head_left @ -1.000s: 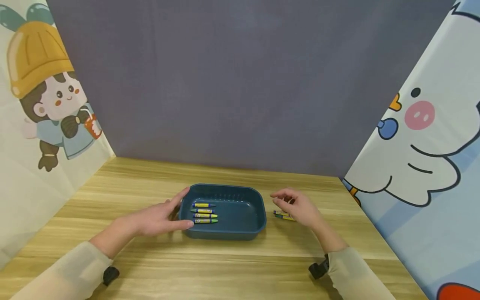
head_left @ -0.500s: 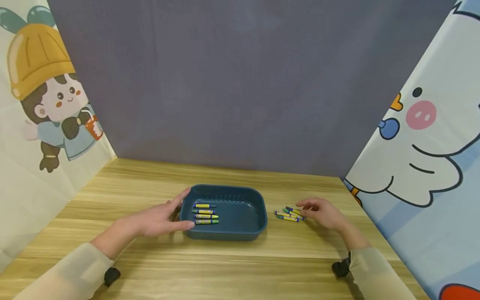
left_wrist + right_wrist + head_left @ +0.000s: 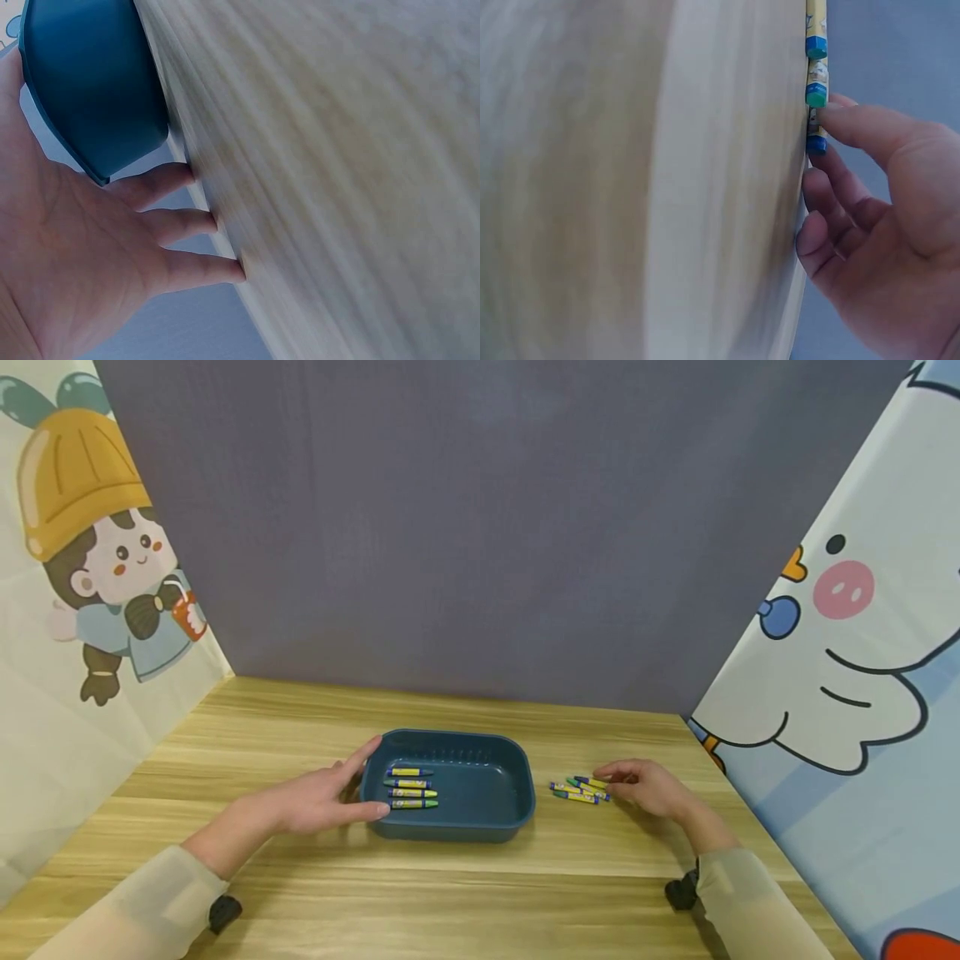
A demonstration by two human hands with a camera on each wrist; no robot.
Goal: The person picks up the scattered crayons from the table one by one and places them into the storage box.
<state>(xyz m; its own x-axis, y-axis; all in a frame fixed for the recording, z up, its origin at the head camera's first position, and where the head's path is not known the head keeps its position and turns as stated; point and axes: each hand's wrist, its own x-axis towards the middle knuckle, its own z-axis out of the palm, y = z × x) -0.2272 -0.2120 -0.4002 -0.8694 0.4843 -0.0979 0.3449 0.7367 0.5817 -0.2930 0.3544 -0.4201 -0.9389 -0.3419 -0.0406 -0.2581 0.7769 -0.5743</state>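
A dark blue plastic tray [image 3: 480, 795] sits mid-table. My left hand [image 3: 318, 797] spans its left end with straight fingers, thumb at the near corner and index finger at the far corner. In the left wrist view the other fingers [image 3: 199, 268] reach down to the table beside the tray. Several yellow-wrapped crayons [image 3: 411, 793] lie in a column at the tray's left side. To the right is a small loose pile of crayons [image 3: 574, 797]. My right hand [image 3: 651, 789] pinches the end of a dark blue crayon [image 3: 817, 141] there between thumb and index finger.
The wood-grain table [image 3: 450, 902] runs back to a grey panel [image 3: 480, 543]. Cartoon-printed panels stand along the left [image 3: 45, 718] and right [image 3: 885, 710] sides. A black wrist camera [image 3: 682, 891] sits at the right cuff, another [image 3: 223, 913] at the left cuff.
My right hand has moved right from near the tray to the far end of the crayon pile, uncovering it, and its fingers have closed in on a crayon. My left hand stays on the tray.
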